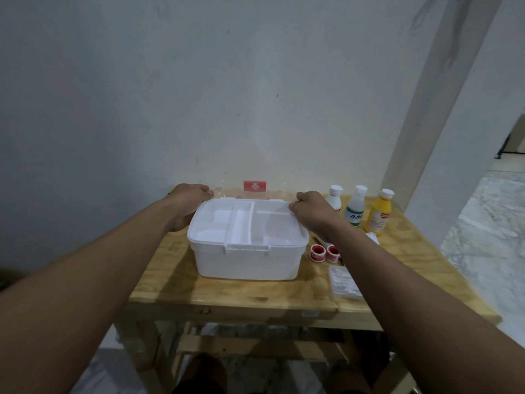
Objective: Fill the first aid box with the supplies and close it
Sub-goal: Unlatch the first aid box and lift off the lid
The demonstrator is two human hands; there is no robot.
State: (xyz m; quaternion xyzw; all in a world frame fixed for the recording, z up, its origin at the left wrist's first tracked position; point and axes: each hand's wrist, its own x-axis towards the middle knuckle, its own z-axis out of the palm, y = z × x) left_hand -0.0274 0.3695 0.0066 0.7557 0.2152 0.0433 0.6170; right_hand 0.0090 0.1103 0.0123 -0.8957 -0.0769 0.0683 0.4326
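Left hand [189, 204] gripping box's back-left corner, right hand [308, 210] pinching the inner tray [247, 223] rim at back-right. First aid box [247, 251] sits mid-worktop [176, 282], clear lid [254, 186] open, upright behind. Supplies all lie right of box: three bottles [356, 209], tape rolls [325, 252], packet [345, 282]. Right hand nearer.

We've got a light wooden worktop [227, 294] pushed against a scuffed white wall [199, 95], a white pillar [443, 109] at right, and marble-look floor [483, 237] beyond. Lighting's dim.
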